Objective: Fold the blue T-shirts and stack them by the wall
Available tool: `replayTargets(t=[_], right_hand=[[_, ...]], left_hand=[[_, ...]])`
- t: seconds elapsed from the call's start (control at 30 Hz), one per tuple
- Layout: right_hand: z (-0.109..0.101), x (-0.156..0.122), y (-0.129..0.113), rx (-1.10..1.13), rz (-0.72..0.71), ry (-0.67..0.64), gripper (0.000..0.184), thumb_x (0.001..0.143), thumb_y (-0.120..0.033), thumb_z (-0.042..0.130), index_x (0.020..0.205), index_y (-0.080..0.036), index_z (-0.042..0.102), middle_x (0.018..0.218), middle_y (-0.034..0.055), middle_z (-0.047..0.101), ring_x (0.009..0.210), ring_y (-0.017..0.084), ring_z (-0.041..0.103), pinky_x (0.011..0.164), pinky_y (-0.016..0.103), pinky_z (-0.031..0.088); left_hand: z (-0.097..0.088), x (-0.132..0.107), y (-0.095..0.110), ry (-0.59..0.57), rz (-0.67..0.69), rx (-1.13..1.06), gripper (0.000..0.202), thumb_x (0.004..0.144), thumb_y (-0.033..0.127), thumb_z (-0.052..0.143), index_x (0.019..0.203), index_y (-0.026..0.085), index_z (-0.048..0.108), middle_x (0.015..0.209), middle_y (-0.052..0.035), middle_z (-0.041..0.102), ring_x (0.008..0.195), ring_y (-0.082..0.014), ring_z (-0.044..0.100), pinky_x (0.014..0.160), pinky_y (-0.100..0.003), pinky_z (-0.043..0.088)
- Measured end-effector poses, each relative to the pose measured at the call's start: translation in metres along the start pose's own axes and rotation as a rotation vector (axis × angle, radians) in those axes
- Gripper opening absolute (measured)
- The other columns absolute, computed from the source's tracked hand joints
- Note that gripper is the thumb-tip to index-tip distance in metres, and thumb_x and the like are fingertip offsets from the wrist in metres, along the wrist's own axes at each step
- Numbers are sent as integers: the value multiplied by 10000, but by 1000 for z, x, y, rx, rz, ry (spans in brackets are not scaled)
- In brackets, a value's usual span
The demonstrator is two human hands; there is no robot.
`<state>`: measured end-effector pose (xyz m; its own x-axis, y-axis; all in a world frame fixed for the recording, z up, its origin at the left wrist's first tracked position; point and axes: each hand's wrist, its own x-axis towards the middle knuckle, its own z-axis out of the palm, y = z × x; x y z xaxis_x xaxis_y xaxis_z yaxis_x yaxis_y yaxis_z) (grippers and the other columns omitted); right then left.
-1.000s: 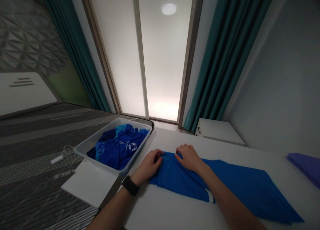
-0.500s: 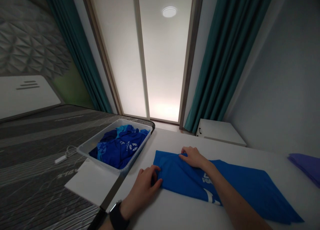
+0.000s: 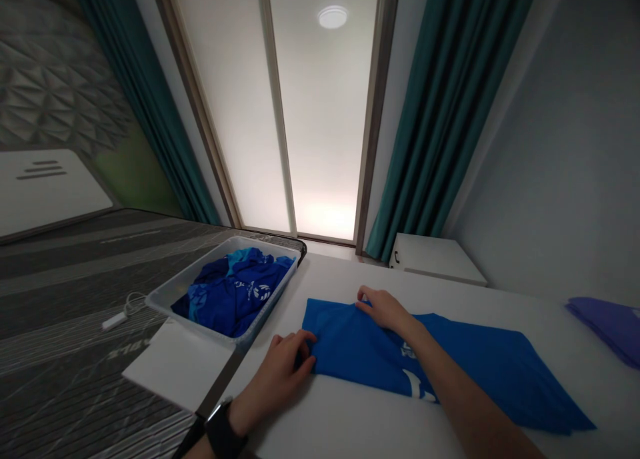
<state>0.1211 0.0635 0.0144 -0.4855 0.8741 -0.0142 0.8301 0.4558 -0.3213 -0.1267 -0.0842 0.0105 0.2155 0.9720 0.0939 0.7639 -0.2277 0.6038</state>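
A bright blue T-shirt (image 3: 355,346) lies folded on the white table (image 3: 330,422), with a long flap running off to the right. My right hand (image 3: 383,310) is at the shirt's top edge, its fingertips pinching the cloth. My left hand (image 3: 277,372), with a black watch (image 3: 223,429) on the wrist, touches the shirt's lower left edge with its fingers spread. White lettering shows on the cloth, partly hidden by my right forearm.
A translucent plastic tray (image 3: 190,270) of crumpled blue garments (image 3: 235,296) stands left of the table on a grey patterned mattress (image 3: 75,292). A white sheet (image 3: 175,369), a white plug on a cable (image 3: 114,321), folded purple cloth (image 3: 605,329) and a white cabinet (image 3: 437,259) are also there.
The shirt's bunched left part now lies flatter, with a straight left edge. My left hand has moved down and left to that edge. My right hand has shifted slightly along the top edge.
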Motion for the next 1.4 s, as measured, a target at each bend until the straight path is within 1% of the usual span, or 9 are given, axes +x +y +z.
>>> replayTargets(t=[0.13, 0.27, 0.4, 0.53, 0.8, 1.03, 1.13, 1.23, 1.4], right_hand=[[1, -1, 1, 0, 13, -4, 241, 985, -346, 429, 1074, -204, 602, 991, 89, 714, 916, 216, 647, 726, 280, 381], [4, 1, 4, 7, 1, -26, 179, 968, -262, 456, 1010, -191, 615, 988, 85, 715, 903, 200, 651, 724, 265, 378], [5, 1, 5, 17, -16, -31, 164, 972, -251, 450, 1011, -190, 598, 962, 77, 714, 872, 190, 649, 712, 257, 374], [3, -1, 4, 35, -32, -29, 165, 979, -246, 435, 1027, -199, 586, 967, 66, 712, 869, 186, 646, 715, 253, 376], [4, -1, 3, 50, -45, -15, 220, 981, -264, 414, 1089, -209, 597, 1020, 78, 702, 921, 202, 639, 738, 272, 384], [3, -3, 1, -6, -37, -2, 216, 978, -240, 427, 1096, -211, 606, 1051, 70, 690, 943, 199, 629, 753, 275, 393], [1, -3, -5, -138, -68, 72, 211, 964, -196, 440, 1071, -180, 621, 1068, 101, 655, 989, 219, 594, 810, 305, 393], [1, -7, -23, -250, -154, 175, 206, 951, -159, 450, 1050, -172, 629, 1086, 112, 622, 1046, 245, 547, 876, 352, 376], [10, -21, -77, -149, -362, 196, 137, 936, -189, 524, 1037, -200, 615, 1054, 69, 615, 1015, 224, 537, 894, 358, 389]], left_hand=[[-11, 15, 1, 45, -22, -7, 258, 939, 282, 402, 1117, 211, 575, 703, 14, 650, 617, -174, 553, 768, -349, 365], [-16, 39, 4, 105, -9, 34, 259, 932, 301, 419, 1108, 207, 584, 741, -11, 670, 676, -195, 587, 724, -330, 381], [-11, 60, 7, 77, 18, 160, 252, 921, 291, 456, 1126, 212, 580, 796, -26, 681, 753, -216, 619, 766, -343, 383], [-1, 69, 2, 81, 16, 201, 227, 910, 274, 485, 1113, 220, 571, 791, -16, 665, 777, -221, 620, 792, -355, 375], [14, 66, -19, 149, 81, 111, 198, 935, 217, 430, 1083, 217, 562, 903, -36, 675, 843, -218, 621, 804, -361, 376], [7, 66, -13, 142, 82, 77, 181, 937, 212, 429, 1065, 204, 555, 885, -44, 670, 835, -220, 617, 792, -355, 389], [0, 59, -9, 153, 61, 29, 186, 932, 198, 421, 1054, 196, 561, 896, -52, 667, 851, -222, 612, 781, -346, 408], [-5, 44, -5, 131, 64, 34, 142, 915, 197, 446, 979, 201, 573, 912, -54, 645, 869, -224, 592, 773, -338, 418], [-6, 14, -7, 60, 61, 140, 105, 894, 189, 473, 911, 213, 574, 934, -47, 604, 900, -229, 558, 812, -369, 395]])
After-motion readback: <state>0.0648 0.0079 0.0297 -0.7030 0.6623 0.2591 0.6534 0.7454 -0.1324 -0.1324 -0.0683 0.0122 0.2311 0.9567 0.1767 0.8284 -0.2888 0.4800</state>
